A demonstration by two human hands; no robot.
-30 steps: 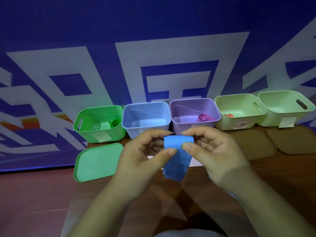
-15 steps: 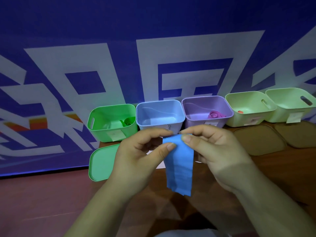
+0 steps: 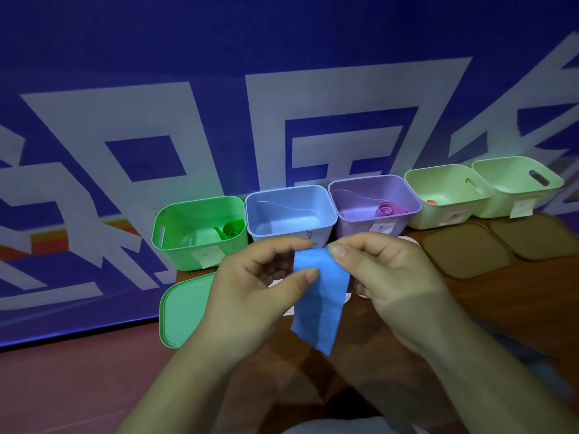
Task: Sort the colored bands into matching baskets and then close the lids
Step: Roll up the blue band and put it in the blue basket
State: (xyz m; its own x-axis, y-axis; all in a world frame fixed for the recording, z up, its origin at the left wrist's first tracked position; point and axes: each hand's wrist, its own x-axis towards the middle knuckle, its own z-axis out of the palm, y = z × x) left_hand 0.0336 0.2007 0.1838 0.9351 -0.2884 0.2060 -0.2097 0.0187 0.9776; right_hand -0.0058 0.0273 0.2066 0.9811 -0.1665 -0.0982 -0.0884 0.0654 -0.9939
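A flat blue band [image 3: 322,296] hangs between my hands in front of the baskets. My left hand [image 3: 250,292] pinches its left edge with thumb and fingers, and my right hand [image 3: 385,277] pinches its top right corner. Behind them stands a row of open baskets: green [image 3: 175,242] with a rolled green band [image 3: 233,228], an empty blue basket [image 3: 291,211], purple [image 3: 347,195] with a rolled purple band [image 3: 387,210], and two pale green baskets [image 3: 445,186] [image 3: 517,173]. The nearer pale one holds a small orange band [image 3: 431,202].
A green lid [image 3: 181,311] lies flat in front of the green basket. Two brown lids [image 3: 466,252] [image 3: 539,236] lie before the pale green baskets on the wooden table [image 3: 532,296]. A blue and white banner [image 3: 282,89] fills the background.
The blue band has been unfolded and now hangs longer below my hands. The view has shifted, so the baskets sit further right and higher in the frame.
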